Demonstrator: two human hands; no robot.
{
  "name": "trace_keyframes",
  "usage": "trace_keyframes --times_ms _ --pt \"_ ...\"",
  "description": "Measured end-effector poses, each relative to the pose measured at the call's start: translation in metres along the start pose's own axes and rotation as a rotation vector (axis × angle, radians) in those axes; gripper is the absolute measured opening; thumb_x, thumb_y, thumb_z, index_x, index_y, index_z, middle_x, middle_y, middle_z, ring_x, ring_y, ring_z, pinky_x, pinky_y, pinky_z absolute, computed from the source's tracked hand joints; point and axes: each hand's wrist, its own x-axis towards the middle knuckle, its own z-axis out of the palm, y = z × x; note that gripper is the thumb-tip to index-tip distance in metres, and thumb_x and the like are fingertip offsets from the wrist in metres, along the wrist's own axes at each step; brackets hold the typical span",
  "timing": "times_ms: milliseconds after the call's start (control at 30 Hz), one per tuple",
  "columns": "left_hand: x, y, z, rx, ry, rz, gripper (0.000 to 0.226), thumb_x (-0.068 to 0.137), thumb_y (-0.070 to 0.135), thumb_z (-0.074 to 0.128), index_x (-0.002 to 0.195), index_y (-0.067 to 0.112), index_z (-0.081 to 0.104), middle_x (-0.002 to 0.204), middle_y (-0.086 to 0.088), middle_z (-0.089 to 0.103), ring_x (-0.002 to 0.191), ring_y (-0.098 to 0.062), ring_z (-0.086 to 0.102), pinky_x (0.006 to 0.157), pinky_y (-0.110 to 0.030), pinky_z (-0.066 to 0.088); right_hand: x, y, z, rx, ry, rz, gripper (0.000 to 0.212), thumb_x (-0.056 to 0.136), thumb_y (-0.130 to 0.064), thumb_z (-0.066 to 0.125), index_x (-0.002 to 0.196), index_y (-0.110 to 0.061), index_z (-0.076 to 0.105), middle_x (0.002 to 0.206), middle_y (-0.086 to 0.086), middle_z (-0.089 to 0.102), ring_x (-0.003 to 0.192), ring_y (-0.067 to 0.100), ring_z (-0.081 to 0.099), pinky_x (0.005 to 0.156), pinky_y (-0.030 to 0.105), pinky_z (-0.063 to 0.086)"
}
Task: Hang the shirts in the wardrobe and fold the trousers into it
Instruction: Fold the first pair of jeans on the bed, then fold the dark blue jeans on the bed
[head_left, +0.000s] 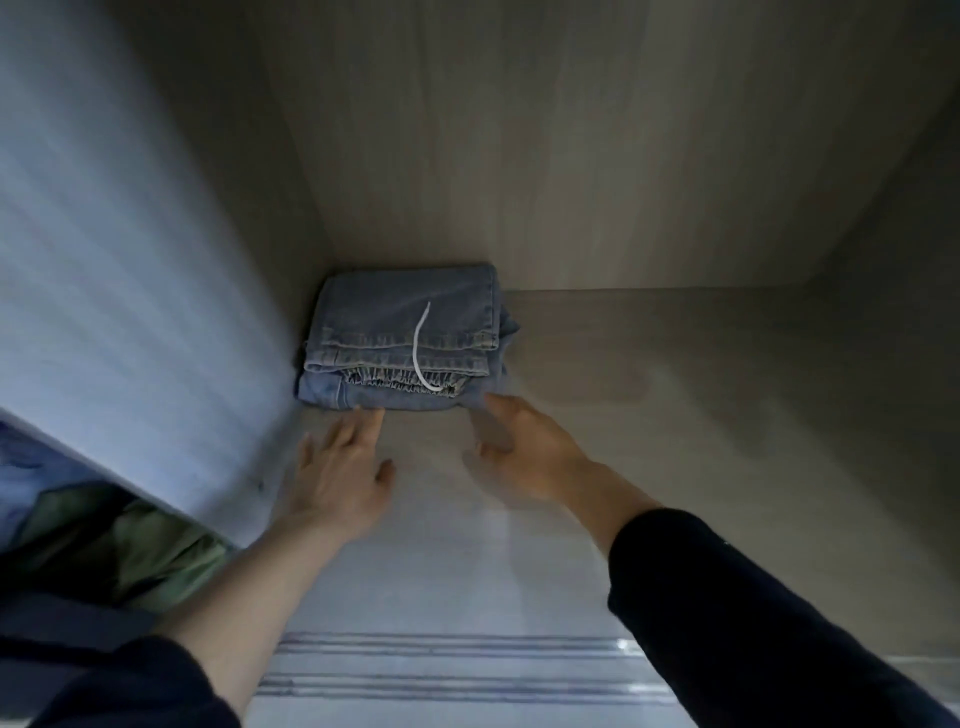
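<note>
Folded blue denim trousers (405, 338) with a white drawstring lie on the wardrobe floor (675, 395), pushed into the back left corner. My left hand (340, 470) rests flat on the floor just in front of the stack, fingers spread, fingertips close to its front edge. At the stack's front right corner is my right hand (524, 449), open, with its fingertips touching or nearly touching the denim. It is blurred. Neither hand holds anything.
The wardrobe's left side panel (130, 291) rises close beside the trousers. Beyond it at lower left lie green and blue clothes (119, 540). Sliding-door tracks (457, 670) run along the front edge. The wardrobe floor stretches bare to the right.
</note>
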Motion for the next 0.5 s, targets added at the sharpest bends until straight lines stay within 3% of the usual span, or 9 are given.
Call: trace_keyframes --times_ms 100,267,500 --pt "-0.036 0.032 -0.043 -0.070 -0.013 0.051 0.064 0.096 0.031 0.043 0.152 0.020 0.014 0.159 -0.004 0.016 0.145 -0.020 0.017 0.117 -0.042 0.016 -0.058 -0.024 -0.035 0.019 0.020 0.062 0.063 0.089 -0.034 0.063 0.145 -0.019 0.038 0.147 0.004 0.042 0.130 0.022 0.046 0.101 0.025 0.038" --pt "-0.119 0.095 -0.165 -0.217 -0.058 0.199 0.054 0.095 0.026 0.046 0.147 0.017 0.032 0.157 -0.005 0.024 0.143 -0.020 0.023 0.116 -0.033 0.022 -0.174 -0.082 -0.135 0.041 0.027 0.209 0.061 0.091 -0.034 0.059 0.144 -0.013 0.037 0.147 0.008 0.041 0.129 0.028 0.046 0.103 0.032 0.039" --pt "-0.253 0.171 -0.361 -0.256 -0.180 0.389 0.038 0.093 0.025 0.047 0.131 0.022 0.051 0.139 0.003 0.047 0.127 -0.022 0.044 0.100 -0.030 0.039 -0.353 -0.186 -0.290 0.102 0.099 0.452 0.062 0.089 -0.034 0.060 0.144 -0.013 0.039 0.142 0.007 0.042 0.128 0.025 0.046 0.103 0.030 0.038"
